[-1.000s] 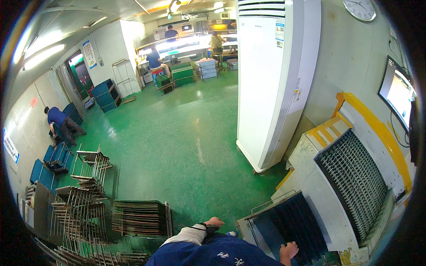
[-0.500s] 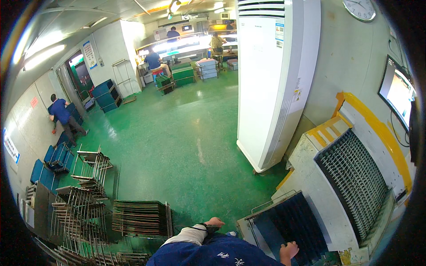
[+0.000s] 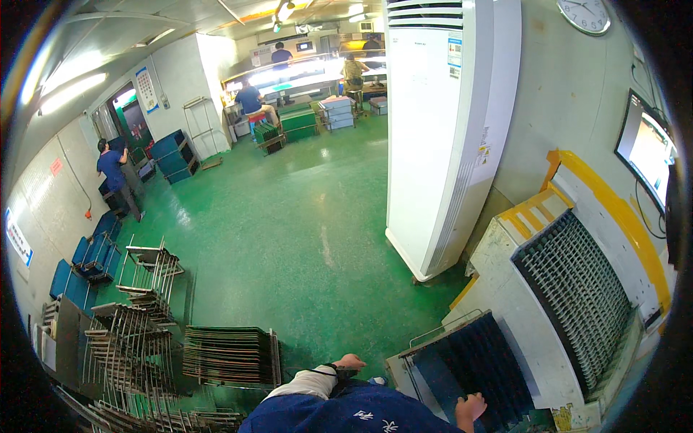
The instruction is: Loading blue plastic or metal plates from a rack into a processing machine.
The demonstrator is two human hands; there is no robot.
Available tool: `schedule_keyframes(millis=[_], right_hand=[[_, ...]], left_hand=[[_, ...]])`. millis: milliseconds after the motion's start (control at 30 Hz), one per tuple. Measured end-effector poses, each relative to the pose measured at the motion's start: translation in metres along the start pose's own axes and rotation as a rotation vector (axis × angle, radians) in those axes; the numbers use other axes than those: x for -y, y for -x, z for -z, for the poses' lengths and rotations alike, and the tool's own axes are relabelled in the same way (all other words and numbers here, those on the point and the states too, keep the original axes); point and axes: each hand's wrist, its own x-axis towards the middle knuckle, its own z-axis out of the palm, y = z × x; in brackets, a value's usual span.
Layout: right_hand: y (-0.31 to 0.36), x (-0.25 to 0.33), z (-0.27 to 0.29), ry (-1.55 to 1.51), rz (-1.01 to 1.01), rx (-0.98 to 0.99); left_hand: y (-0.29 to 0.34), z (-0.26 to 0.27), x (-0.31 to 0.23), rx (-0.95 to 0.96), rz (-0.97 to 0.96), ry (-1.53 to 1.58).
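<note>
navy-blue panels point(image 3: 497, 364) stand on edge, packed close in a wire-handled rack point(image 3: 444, 327), to the right of the left hand point(image 3: 351, 361) and just ahead of the right hand point(image 3: 471, 409). their long edges slant down toward the lower right. the right hand is nearer, fingers curled at the leftmost panel point(image 3: 439, 372); grip or mere touch, i cannot tell. the left hangs half-curled, well apart, contents hidden.
</note>
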Motion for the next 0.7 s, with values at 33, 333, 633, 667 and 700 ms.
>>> schedule_keyframes(millis=[33, 333, 633, 667, 700], right_hand=[[0.001, 0.005, 0.005, -0.013, 0.02, -0.012], [0.003, 0.007, 0.01, 0.012, -0.006, 0.012], [-0.006, -0.007, -0.011, 0.029, -0.036, 0.04], [-0.004, -0.005, -0.007, 0.03, -0.032, 0.033], [-0.001, -0.001, -0.002, 0.03, -0.028, 0.026]], left_hand=[[0.001, 0.002, 0.004, -0.009, 0.001, 0.008], [0.019, 0.001, -0.017, -0.036, 0.043, -0.149], [0.01, -0.001, -0.009, -0.019, 0.033, -0.046], [0.009, -0.001, -0.007, -0.011, 0.032, -0.026], [0.007, -0.001, -0.006, -0.003, 0.03, -0.007]])
